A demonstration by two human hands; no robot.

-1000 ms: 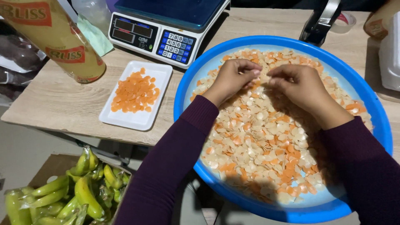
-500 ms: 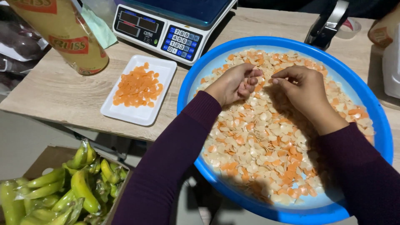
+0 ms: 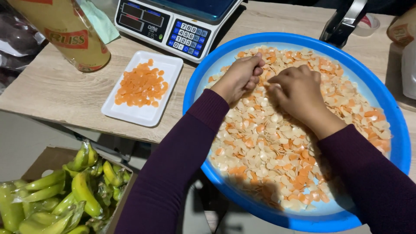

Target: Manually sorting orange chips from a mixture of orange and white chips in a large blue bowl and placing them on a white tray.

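Left hand (image 3: 239, 78) curled, contents hidden; scale (image 3: 175, 21), banana box (image 3: 60, 190) cut by edges.

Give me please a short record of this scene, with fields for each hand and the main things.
left hand: closed in a loose fist, resting on the chips
right hand: curled, fingers down in the chips
basin: blue, round, holds pale and orange chips
tray: white, holds only orange chips
scale: behind the tray
box: lower left, green bananas inside
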